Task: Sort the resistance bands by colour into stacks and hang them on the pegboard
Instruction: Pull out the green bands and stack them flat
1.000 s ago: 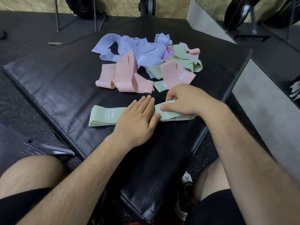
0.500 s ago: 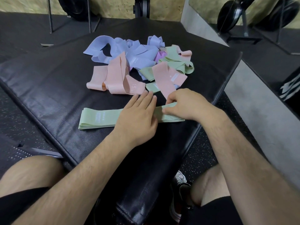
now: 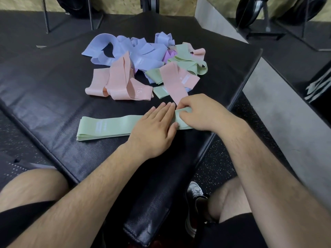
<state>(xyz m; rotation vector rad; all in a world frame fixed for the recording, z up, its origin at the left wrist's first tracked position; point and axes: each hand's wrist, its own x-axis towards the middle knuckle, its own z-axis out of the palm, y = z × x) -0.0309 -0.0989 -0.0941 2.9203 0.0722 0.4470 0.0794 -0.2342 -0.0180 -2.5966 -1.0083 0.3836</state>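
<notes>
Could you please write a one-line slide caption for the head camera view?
Left hand flattens a green band stack on a black mat while the right hand pinches its end.

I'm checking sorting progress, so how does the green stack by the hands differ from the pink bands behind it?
The green stack lies flat and aligned; the pink bands are looped, crumpled and loose. The left hand presses the green stack and the right hand pinches its end; nothing touches the pink ones. Both lie on the black mat.
</notes>
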